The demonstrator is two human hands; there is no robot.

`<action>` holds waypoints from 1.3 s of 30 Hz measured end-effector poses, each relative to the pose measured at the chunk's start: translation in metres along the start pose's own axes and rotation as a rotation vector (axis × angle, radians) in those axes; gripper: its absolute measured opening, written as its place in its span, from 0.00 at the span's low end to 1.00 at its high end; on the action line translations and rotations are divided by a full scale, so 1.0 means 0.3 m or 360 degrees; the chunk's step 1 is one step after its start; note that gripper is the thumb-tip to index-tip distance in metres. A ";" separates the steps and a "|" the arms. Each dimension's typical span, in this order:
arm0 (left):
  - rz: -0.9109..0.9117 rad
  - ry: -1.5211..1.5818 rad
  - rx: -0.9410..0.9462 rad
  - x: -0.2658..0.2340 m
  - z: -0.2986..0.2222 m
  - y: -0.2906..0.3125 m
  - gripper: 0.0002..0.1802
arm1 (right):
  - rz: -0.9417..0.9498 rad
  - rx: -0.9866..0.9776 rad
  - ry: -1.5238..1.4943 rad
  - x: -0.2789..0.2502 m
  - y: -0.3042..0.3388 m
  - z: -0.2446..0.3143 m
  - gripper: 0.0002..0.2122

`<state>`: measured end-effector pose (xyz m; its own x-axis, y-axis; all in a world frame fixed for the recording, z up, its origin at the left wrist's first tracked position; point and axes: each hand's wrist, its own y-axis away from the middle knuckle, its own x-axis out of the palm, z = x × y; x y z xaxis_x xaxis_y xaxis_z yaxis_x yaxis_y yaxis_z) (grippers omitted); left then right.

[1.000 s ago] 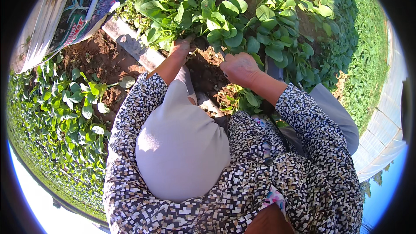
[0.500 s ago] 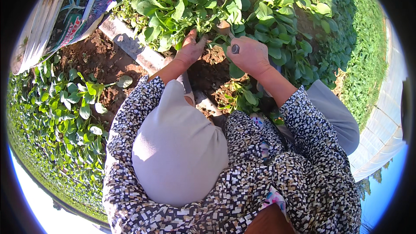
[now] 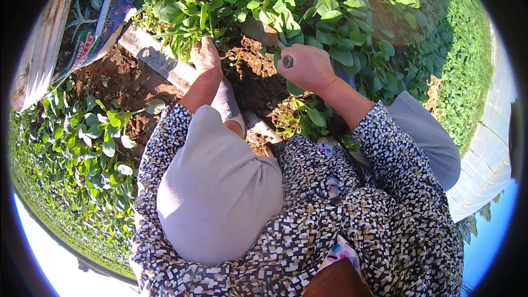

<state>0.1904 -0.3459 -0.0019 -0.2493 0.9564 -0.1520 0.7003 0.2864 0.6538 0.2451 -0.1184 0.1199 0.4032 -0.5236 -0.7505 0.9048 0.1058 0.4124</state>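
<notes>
My left hand (image 3: 207, 59) is closed at the stems of a leafy green plant (image 3: 204, 22), beside a heap of greens; the fingertips are partly hidden by leaves. My right hand (image 3: 309, 67) wraps round the dark handle of a hand trowel (image 3: 262, 33). Its rusty brown blade points up and to the left, at the edge of the bare soil (image 3: 250, 58) and against the broad-leaved plants (image 3: 280, 14). A small leafy plant (image 3: 309, 118) grows nearer to me, below my right hand.
A pale plank-like strip (image 3: 154, 55) runs diagonally across the soil at left. A white container with a printed bag (image 3: 91, 27) stands at the upper left. More low green plants (image 3: 82, 148) cover the left side. My grey-clad knees (image 3: 220, 187) are bent close below my hands.
My left hand has moved left with the plant, uncovering brown soil between the hands. My right hand has shifted slightly left with the trowel, whose blade now shows more.
</notes>
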 end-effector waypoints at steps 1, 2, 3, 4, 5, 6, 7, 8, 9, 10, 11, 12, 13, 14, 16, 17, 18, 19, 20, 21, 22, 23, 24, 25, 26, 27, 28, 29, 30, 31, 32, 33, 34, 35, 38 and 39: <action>0.0103 0.0005 -0.0039 0.010 0.010 0.000 0.11 | 0.0024 -0.0031 0.0056 0.008 -0.003 -0.008 0.09; 0.0240 0.0203 -0.0059 -0.014 0.079 -0.040 0.10 | 0.0059 -0.0099 0.0096 0.009 -0.014 0.007 0.09; 0.0411 0.0284 0.0200 -0.049 0.180 -0.103 0.12 | 0.0093 -0.0193 0.0134 0.007 -0.030 0.041 0.08; 0.0576 0.0376 0.0448 -0.103 0.280 -0.164 0.13 | 0.0144 -0.0284 0.0074 0.000 -0.055 0.084 0.08; 0.0607 0.0028 0.0473 -0.019 0.241 -0.160 0.13 | 0.0126 -0.0255 0.0140 -0.002 -0.062 0.068 0.08; 0.0577 -0.0384 0.0445 0.052 0.157 -0.124 0.13 | 0.0106 -0.0225 0.0201 -0.006 -0.070 0.050 0.08; 0.0529 -0.0617 0.0227 0.078 0.060 -0.088 0.12 | 0.0093 -0.0224 0.0245 -0.008 -0.081 0.043 0.08; 0.0493 -0.0639 -0.0010 0.120 -0.032 -0.071 0.12 | 0.0051 -0.0162 0.0205 -0.016 -0.087 0.035 0.08; 0.0335 -0.0318 -0.0491 0.148 -0.104 -0.072 0.11 | 0.0023 -0.0111 0.0155 -0.026 -0.099 0.028 0.08; 0.0279 -0.0046 -0.0383 0.139 -0.130 -0.073 0.08 | -0.0016 -0.0080 0.0100 -0.031 -0.110 0.032 0.09; 0.0113 0.0009 -0.0416 0.131 -0.127 -0.093 0.09 | -0.0025 -0.0040 0.0087 -0.039 -0.116 0.036 0.09; 0.0062 0.0062 -0.0341 0.117 -0.114 -0.096 0.09 | -0.0035 0.0004 0.0073 -0.049 -0.119 0.035 0.10; 0.0014 0.0114 -0.0265 0.104 -0.099 -0.096 0.10 | -0.0046 0.0051 0.0060 -0.060 -0.122 0.034 0.11; -0.0012 0.0173 -0.0303 0.082 -0.072 -0.092 0.12 | 0.0037 0.0094 0.0064 -0.075 -0.119 0.037 0.12; -0.0112 0.0119 -0.0282 0.053 -0.034 -0.111 0.12 | 0.0083 0.0152 0.0034 -0.078 -0.107 0.041 0.12; -0.0111 0.0154 -0.0220 0.044 -0.023 -0.096 0.12 | 0.0106 0.0190 0.0022 -0.075 -0.098 0.038 0.12; -0.0190 0.0112 -0.0338 0.076 -0.089 -0.041 0.11 | 0.0066 0.0190 0.0026 -0.069 -0.089 0.025 0.12; -0.0032 -0.0033 -0.0266 0.096 -0.079 -0.041 0.11 | 0.0026 0.0191 0.0031 -0.059 -0.078 0.011 0.12; 0.0097 -0.0172 -0.0180 0.093 -0.077 -0.050 0.10 | -0.0010 0.0160 0.0026 -0.058 -0.083 0.020 0.12; 0.0229 -0.0312 -0.0094 0.096 -0.074 -0.060 0.10 | 0.0040 0.0162 0.0019 -0.065 -0.085 0.027 0.12; 0.0291 -0.0370 -0.0042 0.118 -0.052 -0.082 0.09 | 0.0089 0.0166 0.0013 -0.078 -0.084 0.036 0.12; 0.0300 -0.0607 0.0109 0.088 0.032 -0.159 0.12 | 0.0152 0.0122 -0.0003 -0.089 -0.094 0.071 0.12; 0.0305 -0.0839 0.0258 0.069 0.115 -0.236 0.15 | 0.0197 0.0081 0.0016 -0.094 -0.103 0.094 0.12; 0.0215 -0.0820 0.0157 0.132 0.100 -0.230 0.13 | 0.0227 0.0115 0.0055 -0.093 -0.101 0.076 0.12; 0.0082 -0.0798 0.0060 0.160 0.081 -0.232 0.11 | 0.0262 0.0112 0.0078 -0.093 -0.106 0.077 0.13; -0.0056 -0.0768 -0.0029 0.185 0.034 -0.218 0.09 | 0.0263 0.0144 0.0030 -0.092 -0.114 0.085 0.12; 0.0119 -0.0755 -0.0111 0.169 0.036 -0.288 0.13 | 0.0266 0.0172 -0.0019 -0.092 -0.126 0.099 0.12; 0.0295 -0.0788 -0.0185 0.192 0.004 -0.275 0.14 | 0.0267 0.0222 -0.0060 -0.096 -0.133 0.105 0.12; 0.0457 -0.0827 -0.0250 0.196 -0.032 -0.264 0.14 | 0.0300 0.0229 -0.0058 -0.097 -0.142 0.114 0.11; 0.0621 -0.0863 -0.0315 0.207 -0.067 -0.250 0.15 | 0.0334 0.0233 -0.0055 -0.101 -0.153 0.125 0.11; 0.0733 -0.1621 -0.0010 0.249 -0.142 -0.209 0.17 | 0.0363 0.0259 -0.0050 -0.100 -0.161 0.126 0.11; 0.0803 -0.2370 0.0321 0.262 -0.183 -0.181 0.19 | 0.0382 0.0289 -0.0046 -0.099 -0.165 0.138 0.11; 0.0482 -0.1921 0.0072 0.266 -0.194 -0.150 0.21 | 0.0398 0.0302 -0.0037 -0.108 -0.169 0.158 0.11; 0.0379 -0.1757 0.0386 0.256 -0.195 -0.124 0.23 | 0.0418 0.0323 -0.0024 -0.114 -0.170 0.167 0.11; 0.0636 -0.1799 0.0206 0.280 -0.262 -0.145 0.25 | 0.0335 0.0348 0.0013 -0.087 -0.174 0.159 0.11; 0.0563 -0.1773 0.0346 0.256 -0.234 -0.173 0.26 | 0.0340 0.0336 0.0000 -0.075 -0.179 0.171 0.11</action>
<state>0.0877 -0.2912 0.0046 0.6243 0.4761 -0.6194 0.7389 -0.1027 0.6659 0.1805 -0.1556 0.1410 0.5816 -0.5086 -0.6349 0.7510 0.0356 0.6594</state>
